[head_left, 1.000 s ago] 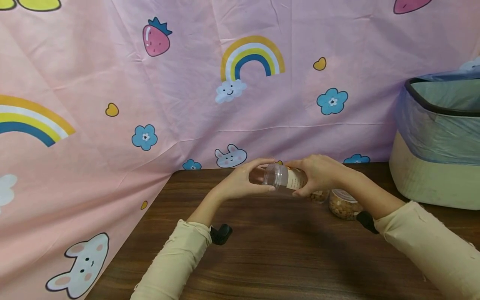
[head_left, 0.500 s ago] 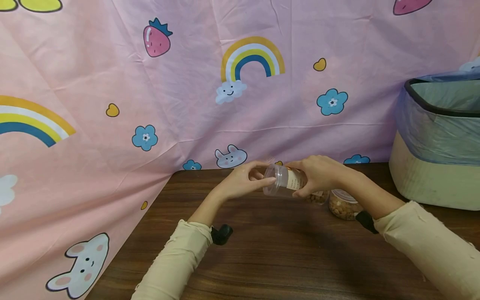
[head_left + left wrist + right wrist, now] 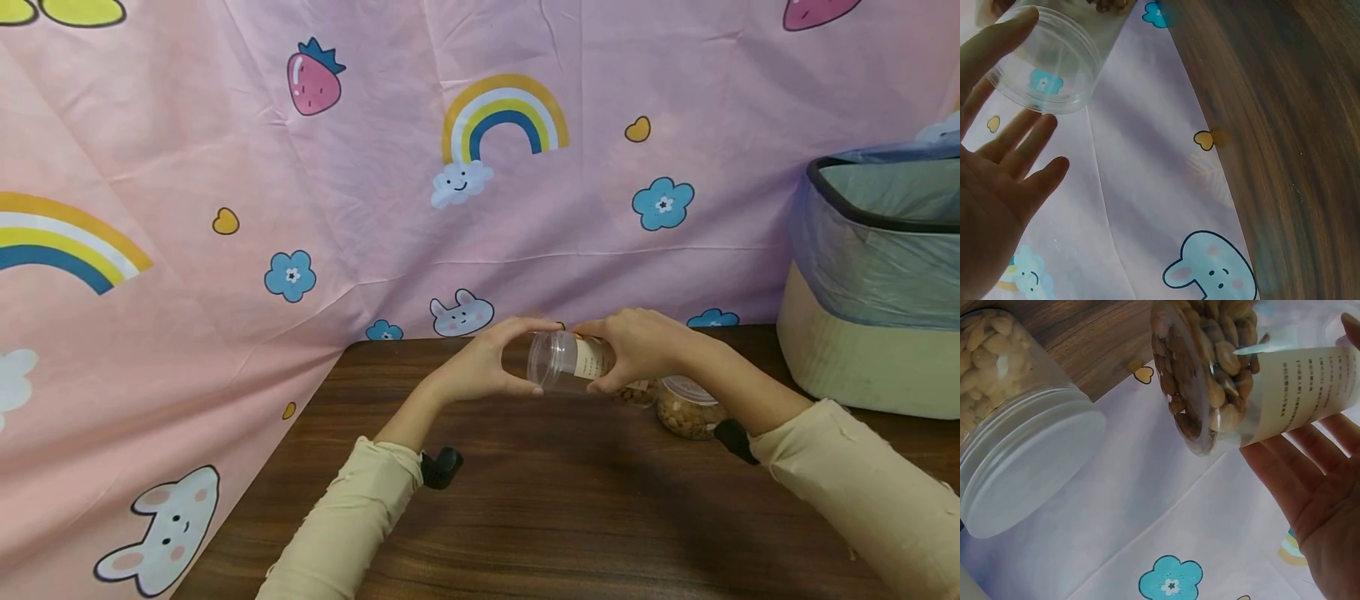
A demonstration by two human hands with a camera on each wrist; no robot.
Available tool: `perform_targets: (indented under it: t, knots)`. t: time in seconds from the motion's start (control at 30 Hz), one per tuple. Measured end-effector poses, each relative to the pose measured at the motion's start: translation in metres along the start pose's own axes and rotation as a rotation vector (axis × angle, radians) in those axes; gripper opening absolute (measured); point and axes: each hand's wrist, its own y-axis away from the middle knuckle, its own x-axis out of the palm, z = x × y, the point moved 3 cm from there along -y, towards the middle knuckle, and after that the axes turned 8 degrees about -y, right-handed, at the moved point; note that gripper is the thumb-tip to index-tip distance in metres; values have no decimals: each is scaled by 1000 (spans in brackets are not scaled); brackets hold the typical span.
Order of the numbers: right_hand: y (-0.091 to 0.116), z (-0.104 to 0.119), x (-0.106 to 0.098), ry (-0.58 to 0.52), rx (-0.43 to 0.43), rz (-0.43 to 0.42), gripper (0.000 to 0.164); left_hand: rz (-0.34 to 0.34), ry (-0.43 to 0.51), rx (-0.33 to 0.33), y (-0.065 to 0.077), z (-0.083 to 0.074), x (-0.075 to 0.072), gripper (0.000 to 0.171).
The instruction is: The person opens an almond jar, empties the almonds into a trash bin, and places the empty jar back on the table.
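Observation:
A clear plastic jar (image 3: 591, 360) with a cream label is held on its side above the table. Almonds (image 3: 1225, 369) fill its bottom end in the right wrist view. My right hand (image 3: 647, 346) grips the jar's body, thumb below and fingers above. At the jar's left end, my left hand (image 3: 480, 364) spans the transparent round lid (image 3: 1054, 59), thumb and fingers on opposite sides of its rim. In the left wrist view the thumb lies across that rim, with other fingertips at its lower edge. How firmly they press cannot be seen.
A second jar (image 3: 686, 408) of pale nuts stands on the dark wooden table (image 3: 525, 500), right of the held jar; its pale lid (image 3: 1035, 462) is on. A bin (image 3: 870, 350) lined with a bluish bag stands at the right. A pink patterned cloth (image 3: 375, 167) hangs behind.
My left hand's fingers and thumb shifted their place around the lid, loosening half a second ago and spanning it again now. The right hand and the jar barely moved.

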Motion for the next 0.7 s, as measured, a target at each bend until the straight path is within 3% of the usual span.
perform_targets:
  t: [0.37,0.53,0.7]
  knots:
    - [-2,5,1,16,2,14,77,58,14,-227,2,4,-1,61]
    - [-2,5,2,13,9,25,77,73,76,-276,2,5,1,56]
    - [-2,5,3,11,16,35,79,81,42,-321,2,8,4,51]
